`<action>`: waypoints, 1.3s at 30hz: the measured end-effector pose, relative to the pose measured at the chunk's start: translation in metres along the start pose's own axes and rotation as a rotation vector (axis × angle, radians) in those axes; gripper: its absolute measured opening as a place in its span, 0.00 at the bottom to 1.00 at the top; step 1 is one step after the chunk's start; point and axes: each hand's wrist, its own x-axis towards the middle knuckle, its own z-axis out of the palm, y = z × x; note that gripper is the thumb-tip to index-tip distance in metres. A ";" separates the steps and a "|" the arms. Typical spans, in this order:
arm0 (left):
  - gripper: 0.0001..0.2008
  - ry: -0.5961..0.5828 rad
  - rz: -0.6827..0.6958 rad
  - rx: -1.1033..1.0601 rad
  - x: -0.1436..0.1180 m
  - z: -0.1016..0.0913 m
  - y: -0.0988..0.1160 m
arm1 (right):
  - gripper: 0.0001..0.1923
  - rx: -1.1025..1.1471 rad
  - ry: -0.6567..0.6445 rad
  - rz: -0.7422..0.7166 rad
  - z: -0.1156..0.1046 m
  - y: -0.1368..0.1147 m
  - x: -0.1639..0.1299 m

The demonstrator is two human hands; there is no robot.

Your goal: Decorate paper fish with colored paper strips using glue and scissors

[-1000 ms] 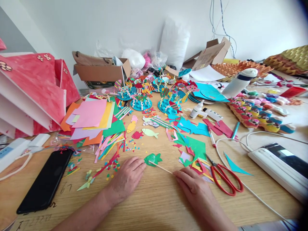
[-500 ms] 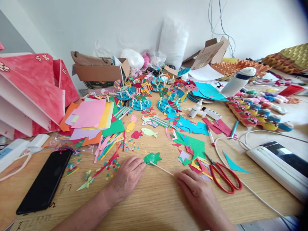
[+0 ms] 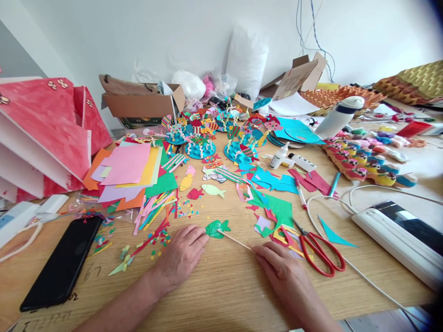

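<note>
**Green paper fish on a stick, both hands at the near edge of the table**

Head view. Left hand (image 3: 180, 258) lies palm down on the wooden table (image 3: 221, 295), fingers loosely extended; its fingertips press the near-left edge of the green paper fish (image 3: 217, 228). The fish lies flat, near centre of the table. A thin wooden stick (image 3: 237, 241) runs from under the fish toward the near right, where the right hand (image 3: 280, 272) pinches its near end between thumb and fingers. The stick lies low, close to the table surface.

Right of the right hand: red-handled scissors (image 3: 320, 251), blades pointing far-left, resting on a heap of green, yellow and pink paper scraps (image 3: 277, 216). A white cable (image 3: 360, 272) passes just beside the scissor handles. Far right, a white flat device (image 3: 398, 235).

Left of the left hand: confetti and thin paper strips (image 3: 152, 221), then a black phone (image 3: 62, 263), face up. Farther back on the left, a stack of coloured paper sheets (image 3: 131, 170). Beyond the green fish, well apart, smaller paper fish (image 3: 212, 190) and blue round bases with finished fish (image 3: 200, 147). Two glue bottles (image 3: 282, 156) sit far right of centre.
</note>
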 end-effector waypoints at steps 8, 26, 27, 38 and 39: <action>0.12 -0.124 -0.049 -0.030 0.005 -0.013 0.027 | 0.14 -0.002 -0.017 0.028 -0.002 0.000 0.002; 0.17 -0.286 -0.226 0.017 0.023 0.003 0.045 | 0.14 -0.001 -0.044 0.041 -0.003 0.003 0.011; 0.17 -0.281 -0.226 0.019 0.022 0.004 0.045 | 0.14 -0.002 -0.040 0.044 -0.003 0.003 0.013; 0.18 -0.264 -0.237 0.019 0.021 0.003 0.044 | 0.14 0.053 -0.010 0.034 -0.005 0.001 0.013; 0.18 -0.261 -0.235 0.018 0.021 0.003 0.044 | 0.14 0.046 -0.007 0.039 -0.004 0.001 0.013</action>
